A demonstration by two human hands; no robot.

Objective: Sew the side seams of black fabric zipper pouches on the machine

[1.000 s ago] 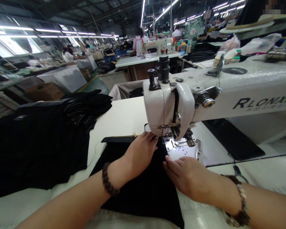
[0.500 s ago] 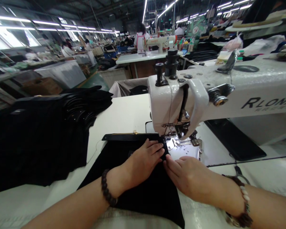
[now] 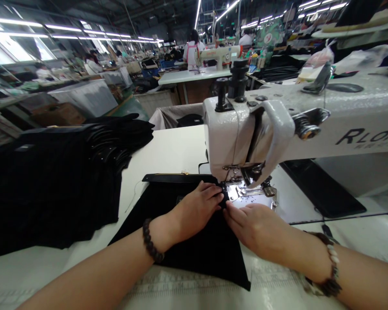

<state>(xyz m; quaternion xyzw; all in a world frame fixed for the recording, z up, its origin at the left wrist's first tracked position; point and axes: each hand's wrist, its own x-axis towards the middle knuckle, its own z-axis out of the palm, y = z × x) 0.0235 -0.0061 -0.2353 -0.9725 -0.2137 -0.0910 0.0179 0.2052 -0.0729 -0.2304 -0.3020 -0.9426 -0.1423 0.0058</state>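
A black fabric panel (image 3: 194, 254) with a zipper strip (image 3: 168, 177) along its far edge lies on the sewing table. Its right edge runs under the presser foot area of a white sewing machine (image 3: 245, 137). Pressed on top of the panel, close to the needle, is my left hand (image 3: 195, 211), fingers stretched out and fairly flat. My right hand (image 3: 261, 228) pinches the panel's right edge between thumb and fingers, just in front of the metal needle plate (image 3: 254, 201). The needle tip itself is hard to make out.
On the left stands a thick stack of black fabric pieces (image 3: 51, 185). A ruler scale (image 3: 194, 289) runs along the table's front. Behind are another sewing machine (image 3: 216, 54), a seated person (image 3: 193, 49) and plastic bags (image 3: 362, 58). A black pad (image 3: 323, 189) lies under the machine arm.
The black panel has slid a little away from me past the needle, and both hands have moved forward with it. Its near corner is now further from the camera.
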